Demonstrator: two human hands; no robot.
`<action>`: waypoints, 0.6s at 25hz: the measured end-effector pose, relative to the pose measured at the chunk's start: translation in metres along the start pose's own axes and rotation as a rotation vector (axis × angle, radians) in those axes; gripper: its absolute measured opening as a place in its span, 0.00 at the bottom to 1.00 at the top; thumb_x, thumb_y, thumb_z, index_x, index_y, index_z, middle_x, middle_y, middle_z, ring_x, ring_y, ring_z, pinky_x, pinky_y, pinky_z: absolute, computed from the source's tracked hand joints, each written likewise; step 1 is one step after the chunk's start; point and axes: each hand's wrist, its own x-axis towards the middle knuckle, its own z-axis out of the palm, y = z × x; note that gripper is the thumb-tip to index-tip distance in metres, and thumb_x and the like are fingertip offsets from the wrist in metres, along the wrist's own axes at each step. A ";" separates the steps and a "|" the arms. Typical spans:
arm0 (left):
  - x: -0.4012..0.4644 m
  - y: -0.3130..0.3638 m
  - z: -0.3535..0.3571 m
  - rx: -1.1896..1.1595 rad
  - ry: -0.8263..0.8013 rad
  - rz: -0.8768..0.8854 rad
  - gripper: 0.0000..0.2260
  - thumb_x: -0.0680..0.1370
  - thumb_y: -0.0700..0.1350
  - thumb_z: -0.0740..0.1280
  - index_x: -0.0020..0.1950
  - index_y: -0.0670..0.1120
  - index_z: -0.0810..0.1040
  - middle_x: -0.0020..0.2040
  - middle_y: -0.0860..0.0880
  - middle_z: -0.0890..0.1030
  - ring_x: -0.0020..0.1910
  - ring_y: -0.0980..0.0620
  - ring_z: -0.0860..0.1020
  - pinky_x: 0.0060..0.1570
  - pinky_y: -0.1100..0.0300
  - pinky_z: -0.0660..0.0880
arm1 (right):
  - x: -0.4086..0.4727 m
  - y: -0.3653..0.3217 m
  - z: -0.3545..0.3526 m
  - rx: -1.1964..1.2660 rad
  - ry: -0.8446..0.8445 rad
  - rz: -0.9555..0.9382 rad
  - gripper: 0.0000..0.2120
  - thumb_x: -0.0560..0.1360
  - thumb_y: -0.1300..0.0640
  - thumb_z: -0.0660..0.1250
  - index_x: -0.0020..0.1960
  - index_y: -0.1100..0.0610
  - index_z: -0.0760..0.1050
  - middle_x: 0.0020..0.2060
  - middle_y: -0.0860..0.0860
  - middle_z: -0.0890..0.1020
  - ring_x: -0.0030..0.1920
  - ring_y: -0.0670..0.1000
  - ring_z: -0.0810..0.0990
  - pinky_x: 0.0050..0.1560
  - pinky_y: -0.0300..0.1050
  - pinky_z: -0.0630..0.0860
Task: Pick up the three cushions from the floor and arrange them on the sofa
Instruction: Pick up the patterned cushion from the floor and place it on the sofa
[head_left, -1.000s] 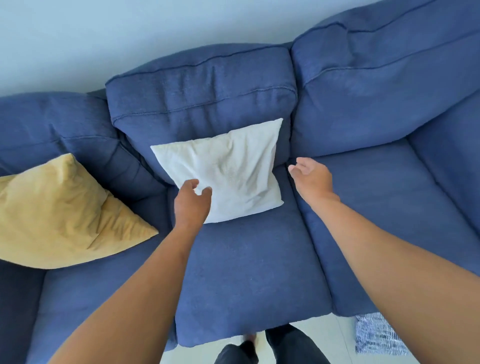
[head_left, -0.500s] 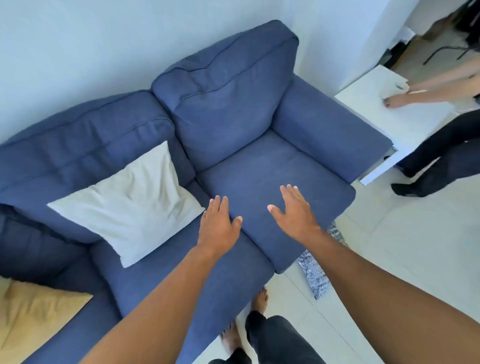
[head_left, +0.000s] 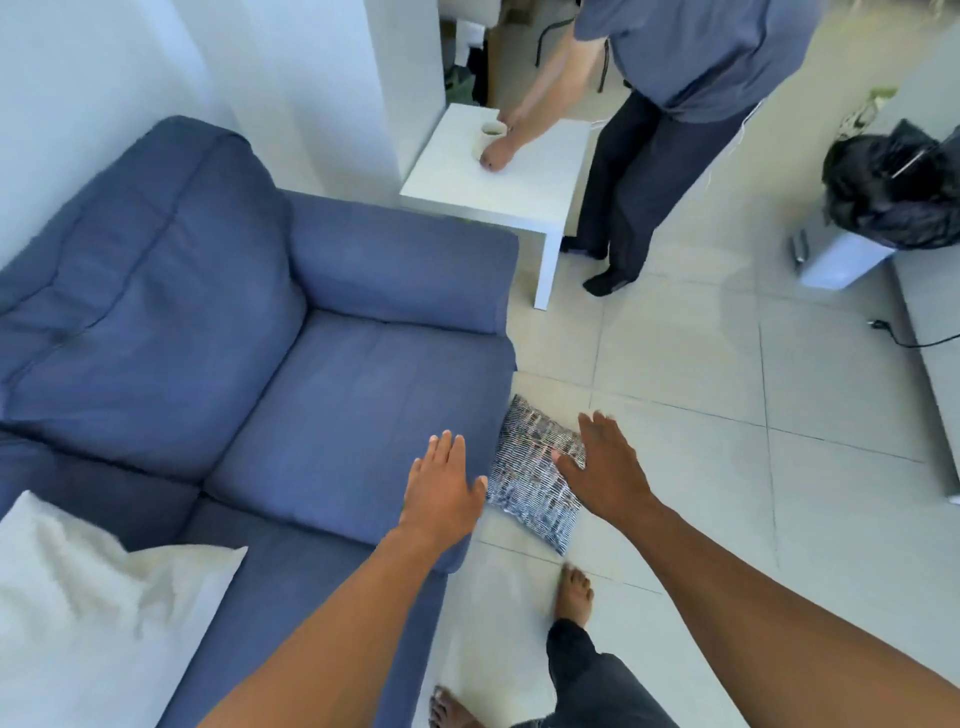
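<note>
A blue-and-white patterned cushion (head_left: 530, 478) lies on the tiled floor against the front right corner of the blue sofa (head_left: 337, 405). My right hand (head_left: 605, 470) hovers over its right side, fingers spread, holding nothing. My left hand (head_left: 444, 486) is open above the sofa seat's front edge, just left of the cushion. A white cushion (head_left: 88, 618) rests on the sofa at the lower left. The yellow cushion is out of view.
A white side table (head_left: 519, 187) stands beyond the sofa's arm; another person (head_left: 670, 104) leans over it, a hand by a mug (head_left: 491, 137). A black bag (head_left: 893, 192) on a grey box sits far right. My bare feet (head_left: 574, 597) stand on the tiles.
My view has swung right, away from the white cushion toward the floor. Both hands left the white cushion and moved right and down over the patterned cushion. The yellow cushion dropped out of view.
</note>
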 end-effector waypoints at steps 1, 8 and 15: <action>0.014 0.018 0.008 0.007 -0.022 0.016 0.32 0.85 0.55 0.59 0.84 0.42 0.53 0.85 0.45 0.51 0.84 0.46 0.49 0.81 0.47 0.53 | 0.009 0.020 -0.006 0.012 -0.002 0.025 0.37 0.84 0.42 0.61 0.84 0.60 0.53 0.84 0.59 0.52 0.85 0.58 0.47 0.81 0.57 0.52; 0.111 0.087 0.059 0.020 -0.151 -0.016 0.32 0.85 0.53 0.60 0.84 0.41 0.55 0.85 0.43 0.54 0.84 0.45 0.51 0.80 0.46 0.56 | 0.074 0.111 -0.015 0.073 -0.062 0.134 0.36 0.83 0.42 0.62 0.83 0.61 0.55 0.84 0.60 0.56 0.84 0.59 0.50 0.80 0.59 0.55; 0.235 0.061 0.163 0.030 -0.287 -0.112 0.30 0.85 0.52 0.61 0.83 0.41 0.58 0.84 0.41 0.57 0.83 0.43 0.56 0.79 0.48 0.57 | 0.174 0.182 0.081 0.241 -0.145 0.317 0.39 0.83 0.40 0.61 0.84 0.59 0.51 0.85 0.57 0.53 0.85 0.56 0.49 0.83 0.55 0.51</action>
